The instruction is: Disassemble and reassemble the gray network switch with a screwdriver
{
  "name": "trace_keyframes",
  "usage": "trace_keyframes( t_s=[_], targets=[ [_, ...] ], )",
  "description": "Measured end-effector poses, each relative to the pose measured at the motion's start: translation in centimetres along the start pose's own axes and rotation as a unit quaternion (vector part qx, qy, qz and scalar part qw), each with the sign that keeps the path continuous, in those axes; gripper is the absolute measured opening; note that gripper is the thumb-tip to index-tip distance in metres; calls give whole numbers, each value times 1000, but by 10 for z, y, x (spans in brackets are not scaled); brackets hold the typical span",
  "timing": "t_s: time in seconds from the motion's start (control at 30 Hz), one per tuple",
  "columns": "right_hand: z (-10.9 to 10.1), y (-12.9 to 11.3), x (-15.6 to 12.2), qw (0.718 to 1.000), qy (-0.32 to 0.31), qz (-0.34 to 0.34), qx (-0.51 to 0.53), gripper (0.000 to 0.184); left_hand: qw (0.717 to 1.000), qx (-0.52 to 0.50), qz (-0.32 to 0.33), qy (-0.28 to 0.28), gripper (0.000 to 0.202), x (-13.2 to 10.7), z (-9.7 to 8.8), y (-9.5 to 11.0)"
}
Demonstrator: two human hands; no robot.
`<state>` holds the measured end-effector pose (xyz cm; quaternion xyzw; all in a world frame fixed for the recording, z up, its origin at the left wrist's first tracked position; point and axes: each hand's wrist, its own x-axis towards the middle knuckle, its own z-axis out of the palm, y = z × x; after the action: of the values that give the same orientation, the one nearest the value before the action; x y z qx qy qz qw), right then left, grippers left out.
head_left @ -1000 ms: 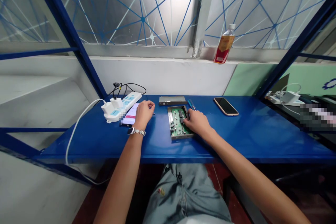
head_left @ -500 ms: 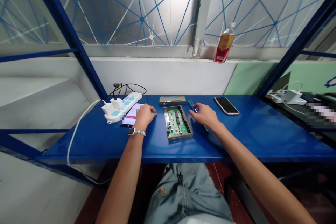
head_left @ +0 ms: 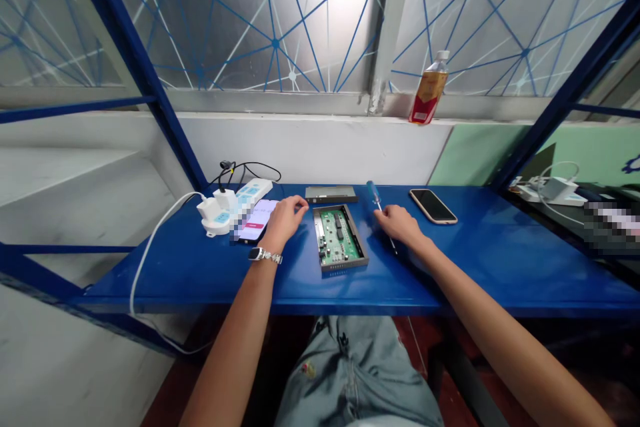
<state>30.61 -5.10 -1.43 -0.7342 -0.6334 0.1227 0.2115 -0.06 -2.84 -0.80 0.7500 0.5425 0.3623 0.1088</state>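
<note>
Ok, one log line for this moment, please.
right hand: grips screwdriver | left hand: rests on table, beside lit phone | circuit board: between hands

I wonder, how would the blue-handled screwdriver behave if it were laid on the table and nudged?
The screwdriver in the right hand looks round-handled, so it would probably roll on the smooth blue table. Its thin metal shaft seems stiff, not floppy. The thick handle likely makes it handle-heavy.

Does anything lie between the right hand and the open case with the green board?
Nothing visible does. Only the blue metal table shows between the right hand, gripping the blue-handled screwdriver, and the open grey metal case with the green circuit board.
</note>
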Motion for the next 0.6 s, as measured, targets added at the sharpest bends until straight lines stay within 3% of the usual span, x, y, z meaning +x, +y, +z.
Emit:
trace_keyframes(
  t_s=[0.07, 0.1, 0.2, 0.3, 0.4, 0.6],
  targets=[
    [-1, -1, 5, 987, 26, -16, 157, 34, 993, -116, 3, -13, 13, 1, 6, 4],
    [-1, -3, 6, 967, 33, -27, 252, 33, 987, -163, 3, -17, 14, 2, 9, 6],
    [-3, -17, 5, 861, 18, -53, 505, 28, 967, -253, -11, -10, 23, 4, 21, 11],
    [-2, -34, 0, 780, 2, -81, 620, 38, 946, -321, -40, 2, 33, 5, 30, 15],
    [1, -47, -2, 749, 14, -100, 655, 46, 928, -370, -54, 5, 37, 5, 36, 16],
    [8, -55, -2, 729, 35, -107, 676, 51, 886, -458, -74, -5, 37, 5, 38, 19]
  ],
)
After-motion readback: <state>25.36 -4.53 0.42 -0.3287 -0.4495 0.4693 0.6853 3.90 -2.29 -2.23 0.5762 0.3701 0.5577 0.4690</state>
